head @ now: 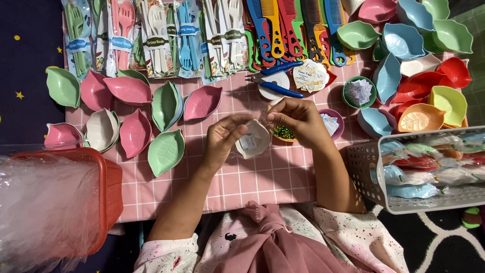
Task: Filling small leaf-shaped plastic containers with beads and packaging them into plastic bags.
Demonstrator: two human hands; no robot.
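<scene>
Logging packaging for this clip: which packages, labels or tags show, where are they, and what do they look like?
Cutlery packs: top left row, clear sleeves with banded labels, green, pink, cream, blue sets.
Paper tags: top centre, white scalloped pile.
Wrapped dish: between left hand and right hand, cream, white slip inside.
Wrapped dishes: white basket, right, clear film.

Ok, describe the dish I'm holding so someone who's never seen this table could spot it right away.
Start at the pink checked cloth and go to its middle, just below the blue scissors. There the left hand and right hand hold a cream leaf-shaped dish. Unlike the dishes lying around it, it is raised off the cloth.
</scene>
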